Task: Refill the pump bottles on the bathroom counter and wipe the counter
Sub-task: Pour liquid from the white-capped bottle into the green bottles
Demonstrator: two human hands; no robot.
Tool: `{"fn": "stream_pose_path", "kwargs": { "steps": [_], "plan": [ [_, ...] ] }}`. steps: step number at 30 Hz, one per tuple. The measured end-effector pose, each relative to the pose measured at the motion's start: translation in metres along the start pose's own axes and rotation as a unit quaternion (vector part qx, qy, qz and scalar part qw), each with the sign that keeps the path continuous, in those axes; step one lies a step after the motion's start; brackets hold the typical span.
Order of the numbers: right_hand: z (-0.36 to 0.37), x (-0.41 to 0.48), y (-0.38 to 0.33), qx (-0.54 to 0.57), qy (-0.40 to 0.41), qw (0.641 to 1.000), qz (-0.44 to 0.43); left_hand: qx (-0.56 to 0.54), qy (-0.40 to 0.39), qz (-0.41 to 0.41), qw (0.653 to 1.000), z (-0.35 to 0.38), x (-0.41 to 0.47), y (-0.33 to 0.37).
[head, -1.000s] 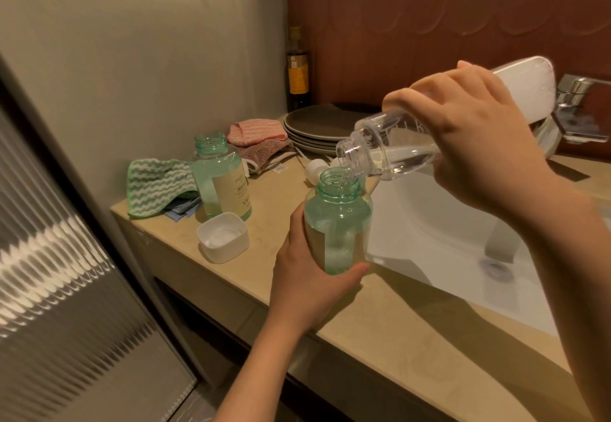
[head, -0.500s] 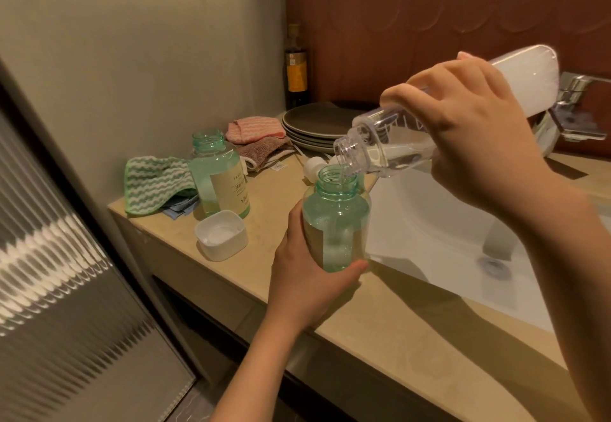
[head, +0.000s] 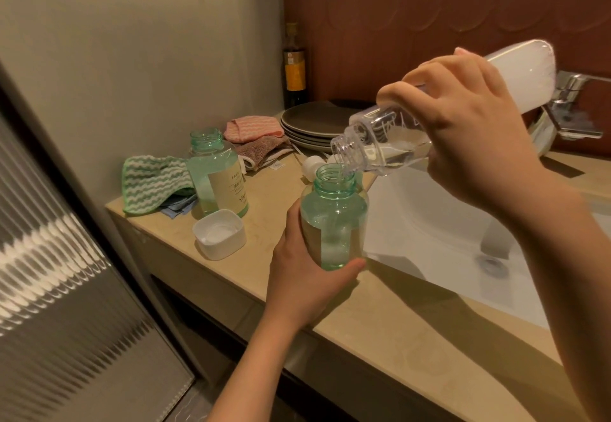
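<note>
My left hand point(head: 302, 278) grips an open green bottle point(head: 334, 220), upright at the beige counter's point(head: 413, 332) front edge. My right hand point(head: 469, 134) holds a clear refill bottle point(head: 380, 144) tilted down to the left, its mouth right over the green bottle's neck, and a thin stream of clear liquid runs in. The refill bottle's white far end sticks out behind my hand. A second open green bottle point(head: 216, 173) with a cream label stands on the counter to the left. A white pump head point(head: 312, 165) lies behind the held bottle.
A white square cap point(head: 220, 233) lies open side up near the front edge. A green striped cloth point(head: 153, 183) over a blue one sits at the left corner, pink and brown cloths point(head: 254, 137) and stacked dark plates point(head: 314, 124) behind. White basin point(head: 446, 230) and chrome tap point(head: 572, 104) right; dark bottle point(head: 294, 68) in the corner.
The refill bottle has tipped a little steeper over the green bottle's neck. Both hands hold their places.
</note>
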State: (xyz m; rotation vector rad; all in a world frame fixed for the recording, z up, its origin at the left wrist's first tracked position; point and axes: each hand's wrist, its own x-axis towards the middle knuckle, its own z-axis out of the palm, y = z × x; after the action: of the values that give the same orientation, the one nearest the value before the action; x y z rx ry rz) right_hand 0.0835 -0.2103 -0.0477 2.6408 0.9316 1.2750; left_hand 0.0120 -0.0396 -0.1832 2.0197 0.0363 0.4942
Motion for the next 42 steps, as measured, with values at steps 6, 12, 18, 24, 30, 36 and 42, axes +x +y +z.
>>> {"fn": "stream_pose_path", "kwargs": {
  "steps": [6,12,18,24,30,36,42],
  "plan": [
    [-0.0008,-0.0003,-0.0012,0.000,0.010,1.000,-0.001,0.001,0.000,0.000,1.000,-0.0006,-0.0005,-0.0015],
    [-0.0008,0.0003,0.0001,0.002,0.017,1.000,-0.003,0.008,0.004,0.005,1.000,-0.0001,-0.0001,-0.0011],
    [-0.0007,0.0001,-0.0001,0.000,0.017,1.000,-0.004,0.011,0.002,0.009,1.000,-0.0008,0.0003,-0.0022],
    [-0.0017,0.0003,-0.0016,-0.006,0.014,1.000,-0.001,0.013,0.004,0.010,1.000,-0.0010,-0.0001,-0.0020],
    [-0.0023,-0.0024,-0.0026,-0.014,0.031,0.999,0.007,0.013,-0.004,0.007,1.000,-0.0018,0.0003,-0.0009],
    [-0.0025,-0.0021,-0.0037,-0.009,0.042,0.999,0.010,0.006,-0.002,0.002,1.000,-0.0011,-0.0005,-0.0006],
    [-0.0041,0.0010,-0.0019,-0.012,0.031,0.999,-0.015,0.004,-0.008,-0.002,1.000,-0.0011,-0.0002,-0.0015]
  ]
}}
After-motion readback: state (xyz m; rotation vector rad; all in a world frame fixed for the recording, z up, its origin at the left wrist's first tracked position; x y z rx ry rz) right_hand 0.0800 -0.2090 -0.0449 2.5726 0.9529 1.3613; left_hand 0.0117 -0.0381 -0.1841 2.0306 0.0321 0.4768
